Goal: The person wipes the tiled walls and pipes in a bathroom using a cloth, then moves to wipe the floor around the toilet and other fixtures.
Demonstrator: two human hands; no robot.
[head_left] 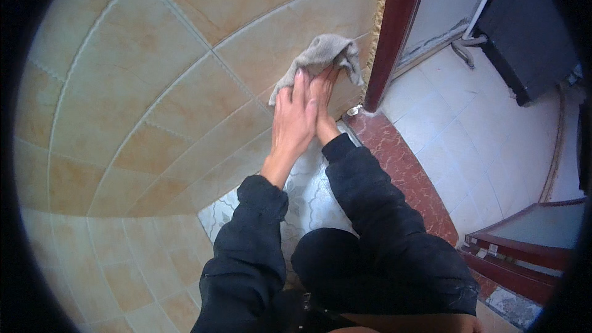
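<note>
A grey cleaning cloth [320,51], bunched and folded, is held against the beige tiled wall [246,21], close to the dark red door frame. My left hand [295,117] grips the near side of the cloth, its fingers pointing up along it and pressing it to the tiles. Right beside it, partly overlapped, my right hand [324,95] has its fingers on the cloth. A fold hides those fingertips. The two hands touch each other.
A dark red door frame [398,31] rises just right of the cloth. Below it runs a red marbled threshold [410,172]. White floor tiles [462,111] and a black appliance-like box [524,37] lie beyond. Patterned flooring [314,191] shows under my arms.
</note>
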